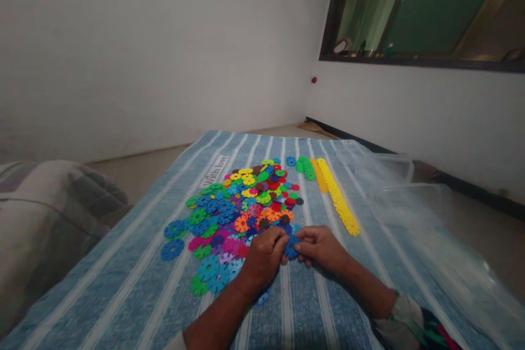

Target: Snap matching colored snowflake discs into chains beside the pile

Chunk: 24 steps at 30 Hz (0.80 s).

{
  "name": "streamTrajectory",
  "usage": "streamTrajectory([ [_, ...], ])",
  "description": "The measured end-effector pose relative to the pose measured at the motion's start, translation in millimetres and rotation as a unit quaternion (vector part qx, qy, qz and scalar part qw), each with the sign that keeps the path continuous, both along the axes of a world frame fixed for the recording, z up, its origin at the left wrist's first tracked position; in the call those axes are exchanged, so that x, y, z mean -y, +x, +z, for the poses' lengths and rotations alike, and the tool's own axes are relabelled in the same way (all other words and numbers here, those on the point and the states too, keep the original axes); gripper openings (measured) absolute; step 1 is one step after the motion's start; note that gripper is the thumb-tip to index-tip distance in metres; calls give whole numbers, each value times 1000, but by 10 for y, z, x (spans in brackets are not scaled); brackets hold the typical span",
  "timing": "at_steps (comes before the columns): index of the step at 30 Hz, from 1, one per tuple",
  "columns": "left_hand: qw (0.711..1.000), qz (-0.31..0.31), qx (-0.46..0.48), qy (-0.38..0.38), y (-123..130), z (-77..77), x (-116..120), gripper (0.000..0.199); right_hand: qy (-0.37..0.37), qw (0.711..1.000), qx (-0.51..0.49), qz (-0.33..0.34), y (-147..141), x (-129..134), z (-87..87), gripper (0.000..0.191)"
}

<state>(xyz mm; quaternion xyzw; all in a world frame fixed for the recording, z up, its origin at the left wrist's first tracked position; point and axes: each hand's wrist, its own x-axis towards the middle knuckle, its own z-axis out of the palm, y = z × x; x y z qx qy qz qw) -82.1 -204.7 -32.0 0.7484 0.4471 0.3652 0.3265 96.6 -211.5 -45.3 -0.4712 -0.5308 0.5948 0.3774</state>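
Near the front of the pile, my left hand and my right hand meet over a blue notched plastic disc. Fingers of both hands pinch it from opposite sides; whether it is one disc or two joined ones, I cannot tell. Left of and beyond my hands spreads a loose pile of coloured notched discs. To the right of the pile lie a long yellow row of overlapping discs, a shorter orange row and a green row. A blue disc lies beside the green row.
A striped blue cloth covers the table. Clear plastic containers and clear plastic sheeting sit along its right edge. A fabric-covered seat stands at the left. Walls and a window rise beyond.
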Motion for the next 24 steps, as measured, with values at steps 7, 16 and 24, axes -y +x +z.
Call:
streamTrajectory([
  [7, 990, 22, -32, 133, -55, -28, 11, 20, 97, 980, 163, 58, 222, -416, 401, 18],
  [16, 963, -2, -104, 248, -111, -167, 12, 21, 159, 871, 460, -62, 337, -2177, 839, 15],
  [24, 951, -9, -119, 286, -126, -278, 0, 21, 119, 857, 500, -32, 216, -2809, 585, 5],
])
